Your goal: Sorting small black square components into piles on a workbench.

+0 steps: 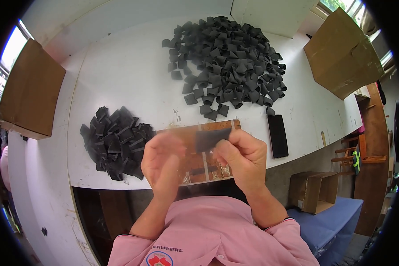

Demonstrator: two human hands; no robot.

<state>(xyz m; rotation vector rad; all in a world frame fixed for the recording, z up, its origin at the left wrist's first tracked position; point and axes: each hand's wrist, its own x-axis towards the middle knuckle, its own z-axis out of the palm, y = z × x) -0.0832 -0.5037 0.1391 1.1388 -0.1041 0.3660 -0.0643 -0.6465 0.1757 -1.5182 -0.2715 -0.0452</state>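
Pinched between the thumb and fingers of my right hand [246, 162] is a small flat black piece [207, 140], which looks like a fabric or foam sleeve. It is held up over a brown board [217, 124] at the front edge of the table. My left hand [164, 162] hovers just left of that piece, blurred by motion, fingers curved and apart from the thumb, with nothing visible in it. A dark strip [203, 170] lies on the board between my hands. Beside my left hand sits a heap of flat black pieces [117, 144].
A large pile of black tube-like pieces [232, 62] covers the far middle of the white table [119, 66]. A black phone [277, 136] lies right of the board. Cardboard boxes stand at the left [33, 91] and right [343, 53]. An open carton [314, 193] sits low at right.
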